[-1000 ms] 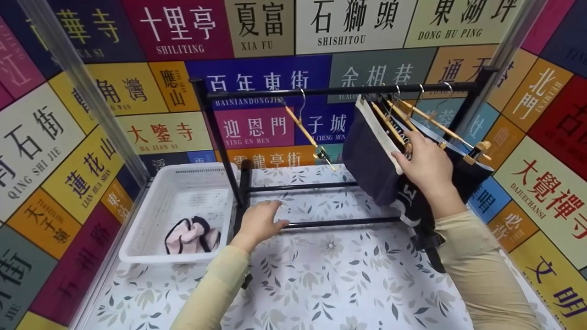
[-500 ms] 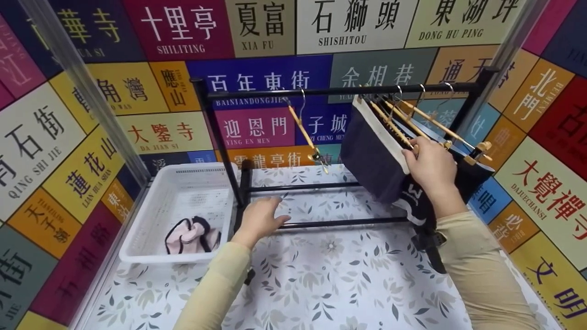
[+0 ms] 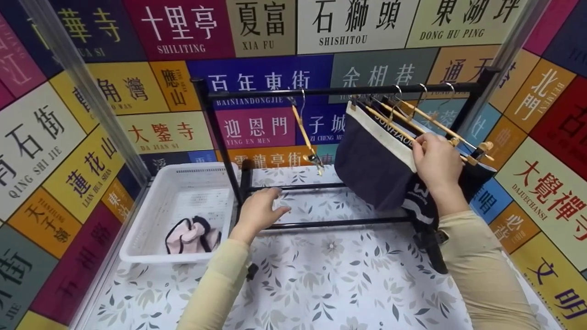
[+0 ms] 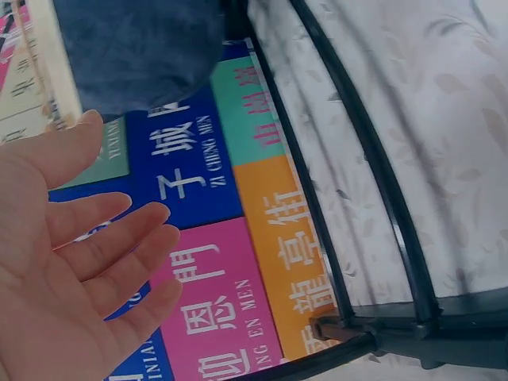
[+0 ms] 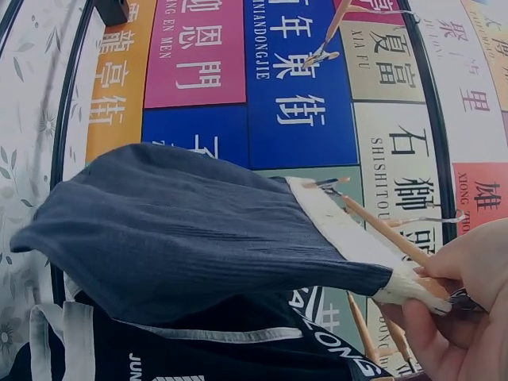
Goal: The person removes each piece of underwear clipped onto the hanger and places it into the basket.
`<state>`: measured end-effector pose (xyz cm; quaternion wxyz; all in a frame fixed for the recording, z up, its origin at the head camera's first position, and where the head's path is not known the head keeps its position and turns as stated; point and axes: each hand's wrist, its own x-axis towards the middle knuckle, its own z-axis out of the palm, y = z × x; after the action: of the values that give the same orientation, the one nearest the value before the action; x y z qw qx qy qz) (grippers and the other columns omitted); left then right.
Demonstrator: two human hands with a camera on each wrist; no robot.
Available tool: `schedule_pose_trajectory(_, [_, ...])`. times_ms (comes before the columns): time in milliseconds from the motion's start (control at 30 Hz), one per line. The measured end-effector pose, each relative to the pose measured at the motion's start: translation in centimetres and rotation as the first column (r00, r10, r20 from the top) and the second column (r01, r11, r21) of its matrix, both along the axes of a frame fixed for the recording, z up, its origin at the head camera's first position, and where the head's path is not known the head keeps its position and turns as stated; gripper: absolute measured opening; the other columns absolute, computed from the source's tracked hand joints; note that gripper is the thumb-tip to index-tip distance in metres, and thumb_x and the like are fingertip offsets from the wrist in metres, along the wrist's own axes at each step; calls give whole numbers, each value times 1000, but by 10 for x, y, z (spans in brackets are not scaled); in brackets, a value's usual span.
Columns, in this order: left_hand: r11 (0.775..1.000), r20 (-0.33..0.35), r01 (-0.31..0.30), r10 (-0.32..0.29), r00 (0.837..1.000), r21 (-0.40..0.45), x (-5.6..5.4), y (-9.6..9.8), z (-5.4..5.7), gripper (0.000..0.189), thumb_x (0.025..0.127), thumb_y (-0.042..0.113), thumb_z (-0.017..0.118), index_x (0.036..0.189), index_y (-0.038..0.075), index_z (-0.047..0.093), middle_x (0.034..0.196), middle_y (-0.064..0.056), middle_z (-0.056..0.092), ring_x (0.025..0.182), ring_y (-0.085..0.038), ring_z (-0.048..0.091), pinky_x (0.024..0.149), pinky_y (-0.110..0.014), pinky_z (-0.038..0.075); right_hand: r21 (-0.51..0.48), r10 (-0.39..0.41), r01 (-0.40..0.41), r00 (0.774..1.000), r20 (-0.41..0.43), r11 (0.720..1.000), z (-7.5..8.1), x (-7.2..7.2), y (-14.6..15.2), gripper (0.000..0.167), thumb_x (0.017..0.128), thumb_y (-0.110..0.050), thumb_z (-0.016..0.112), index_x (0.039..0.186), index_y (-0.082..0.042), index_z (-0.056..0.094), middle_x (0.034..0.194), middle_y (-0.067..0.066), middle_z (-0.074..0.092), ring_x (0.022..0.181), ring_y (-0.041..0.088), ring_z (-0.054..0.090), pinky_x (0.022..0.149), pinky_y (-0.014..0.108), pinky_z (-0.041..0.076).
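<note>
1 hanger point(image 3: 304, 132) btwn spread L hand point(image 3: 258, 211) & R hand point(image 3: 438, 162) w/ pinch on navy garment point(image 3: 373, 167)

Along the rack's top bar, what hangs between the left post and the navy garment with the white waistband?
Just one bare wooden hanger, hooked on the top bar between the left post and the navy garment; the head view shows it.

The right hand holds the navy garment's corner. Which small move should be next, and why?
Probably bring the left hand to the far end of the white waistband: that hand holds nothing, while the right hand pinches only the near end.
</note>
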<state>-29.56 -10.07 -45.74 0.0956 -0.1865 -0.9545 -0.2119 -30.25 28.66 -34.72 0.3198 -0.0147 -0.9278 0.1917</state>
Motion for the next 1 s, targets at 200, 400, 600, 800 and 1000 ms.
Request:
schedule_pose_trajectory(200, [999,-20,-6,7,1000,43,-1,-5,12,52,90,40,72,128,6,62,112,-11,69,100,-28,65,86,-44,52,-19,15,-17,998,-67,1000,1,0,-1,27,100,-24,57,100,0,68,89,19,63,67,38,56,56,50,41])
schedule_pose_trajectory(400, [995,-56,-8,14,998,98,-4,-12,24,55,90,39,72,130,3,60,111,-13,69,100,-28,65,87,-43,52,-24,59,-64,985,-160,998,0,0,0,24,99,-23,59,98,0,68,92,19,65,69,39,59,56,50,41])
schedule_pose_trajectory(600, [986,-62,-20,31,998,165,-7,-17,28,54,89,38,73,130,4,61,111,-12,69,98,-26,66,87,-41,52,-22,138,-145,970,-198,989,-8,2,0,19,97,-20,64,97,-2,69,94,18,67,73,38,64,57,50,44])
schedule_pose_trajectory(800, [977,-62,-14,28,998,213,-3,-23,24,51,88,38,74,125,4,63,108,-12,69,96,-28,66,86,-41,52,-14,221,-227,959,-177,974,-24,7,3,15,95,-17,67,95,-2,69,91,17,67,75,35,66,60,50,46])
schedule_pose_trajectory(1000, [976,-97,31,-10,995,217,6,-29,13,47,87,30,76,123,1,64,104,-15,69,93,-31,66,85,-43,52,-12,293,-298,945,-148,955,-45,10,5,11,94,-15,68,92,-4,70,86,12,65,74,32,66,61,47,47])
